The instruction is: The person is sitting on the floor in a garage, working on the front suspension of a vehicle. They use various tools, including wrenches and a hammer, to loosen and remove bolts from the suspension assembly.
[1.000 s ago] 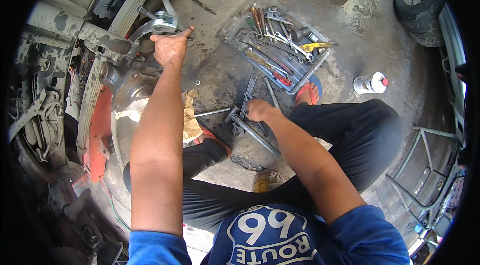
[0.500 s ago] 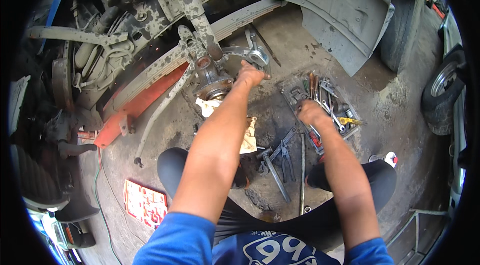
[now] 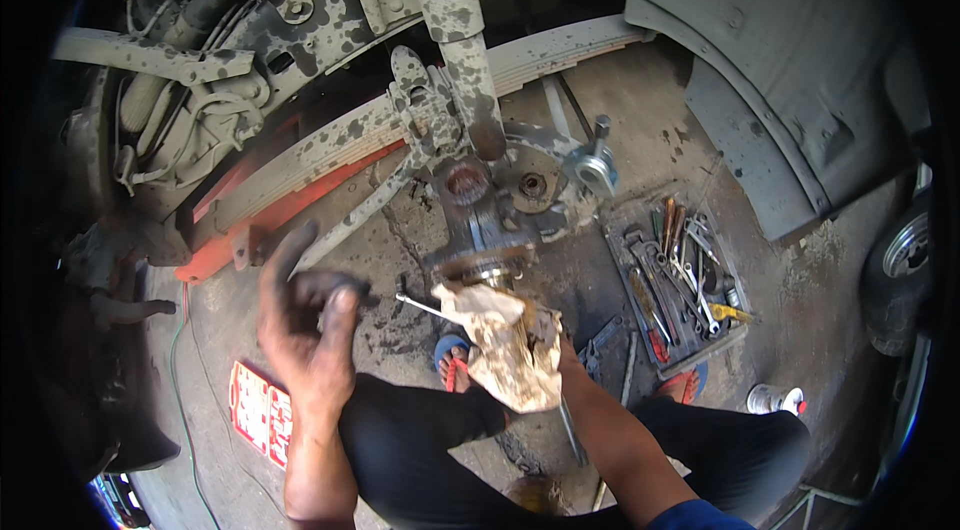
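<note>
My left hand [image 3: 312, 325] is raised at the left, fingers spread and bent, with dark grime on them and nothing held. In the middle, a brown-stained piece of paper or cloth [image 3: 505, 355] hangs at the end of a greasy wheel hub spindle [image 3: 490, 268]. My right forearm [image 3: 610, 435] reaches up to its right edge. The right hand's fingers are hidden behind that sheet. A thin metal rod [image 3: 420, 306] sticks out from the sheet's left side toward my left hand. Its other end is covered, so I cannot tell what holds it.
A tray [image 3: 690, 362] of wrenches and screwdrivers lies at the right. A bolt-like metal part [image 3: 592, 168] stands behind the hub. Leaf springs [image 3: 350, 140] and a red beam [image 3: 290, 195] cross behind. A red-and-white case [image 3: 262, 412] and a white bottle [image 3: 775, 399] lie on the floor.
My right hand has left the tool tray and come to the stained sheet. My left hand has drawn back from the metal part behind the hub to the left. The view has shifted.
</note>
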{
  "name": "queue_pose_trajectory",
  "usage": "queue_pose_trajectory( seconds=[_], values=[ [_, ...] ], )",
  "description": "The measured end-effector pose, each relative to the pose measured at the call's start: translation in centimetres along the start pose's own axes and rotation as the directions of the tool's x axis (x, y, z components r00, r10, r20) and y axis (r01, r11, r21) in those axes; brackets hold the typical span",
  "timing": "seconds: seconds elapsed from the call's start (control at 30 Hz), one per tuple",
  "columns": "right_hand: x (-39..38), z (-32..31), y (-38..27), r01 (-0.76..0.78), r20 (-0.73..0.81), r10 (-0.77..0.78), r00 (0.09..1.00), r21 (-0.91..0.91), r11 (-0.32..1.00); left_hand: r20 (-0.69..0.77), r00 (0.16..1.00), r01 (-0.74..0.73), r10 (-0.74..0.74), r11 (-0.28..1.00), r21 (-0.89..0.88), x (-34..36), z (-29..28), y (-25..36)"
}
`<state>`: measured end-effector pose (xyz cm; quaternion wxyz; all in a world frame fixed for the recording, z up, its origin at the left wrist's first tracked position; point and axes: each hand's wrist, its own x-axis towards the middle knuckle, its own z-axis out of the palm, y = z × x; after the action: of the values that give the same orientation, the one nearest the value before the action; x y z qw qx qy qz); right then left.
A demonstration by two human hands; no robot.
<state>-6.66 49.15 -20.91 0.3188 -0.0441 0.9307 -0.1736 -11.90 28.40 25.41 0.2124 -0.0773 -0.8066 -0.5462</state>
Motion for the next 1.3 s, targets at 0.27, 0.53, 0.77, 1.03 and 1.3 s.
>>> queue_pose_trajectory(
  seconds=[0.27,0.53,0.77,1.03,1.3],
  values=[
    [0.9,0.8,-1.9,-0.068,0.007,0.068,0.998,0.064,0.996,-0.217,0.976,-0.032,0.023,0.999,-0.034,0.7,-1.6,-4.6],
    [1.6,-0.1,-4.2,-0.088,0.032,0.085,0.996,0.106,0.99,-0.105,0.961,0.258,-0.256,0.966,0.005,4.3,-1.3,-5.0],
    [1.3,-1.4,-4.6,-0.046,0.029,0.043,0.999,0.145,0.988,-0.038,0.999,0.007,-0.005,0.999,0.052,4.4,-0.1,-5.3],
    [-9.2,-10.4,0.5,-0.023,-0.049,0.019,0.999,-0.077,0.997,0.091,0.991,0.114,-0.103,0.984,-0.135,-1.6,-1.4,-1.5],
    [-35.1,-29.6,5.6,-0.052,-0.053,0.023,0.998,-0.625,0.779,0.82,0.568,-0.031,0.068,0.998,-0.061,-4.1,0.4,2.9]
  ],
)
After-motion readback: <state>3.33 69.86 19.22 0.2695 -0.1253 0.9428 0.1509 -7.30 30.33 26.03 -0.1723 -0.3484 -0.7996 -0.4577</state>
